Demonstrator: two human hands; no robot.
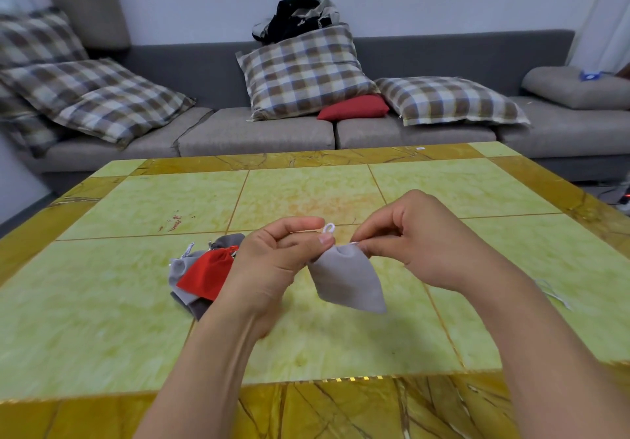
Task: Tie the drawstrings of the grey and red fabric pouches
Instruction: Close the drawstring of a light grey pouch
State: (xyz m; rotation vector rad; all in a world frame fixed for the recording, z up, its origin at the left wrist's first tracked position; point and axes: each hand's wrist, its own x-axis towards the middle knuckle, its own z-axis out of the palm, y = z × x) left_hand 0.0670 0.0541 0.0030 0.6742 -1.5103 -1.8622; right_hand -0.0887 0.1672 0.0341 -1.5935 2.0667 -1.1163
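A light grey pouch [347, 280] hangs above the table between my hands, its mouth gathered. My left hand [272, 261] pinches its white drawstring [329, 228], which forms a small loop above my fingertips. On the other side of the pouch's mouth, my right hand [419, 237] pinches the other end of the string. To the left on the table lies a pile of pouches: a red one [208, 276] on top of light grey [179, 269] and dark grey [228, 240] ones, partly hidden behind my left hand.
The yellow-green tiled table [136, 302] has a brown marbled border. A loose white string [554, 293] lies on it at the right, beside my right forearm. Beyond the far edge stands a grey sofa [255, 131] with checked cushions.
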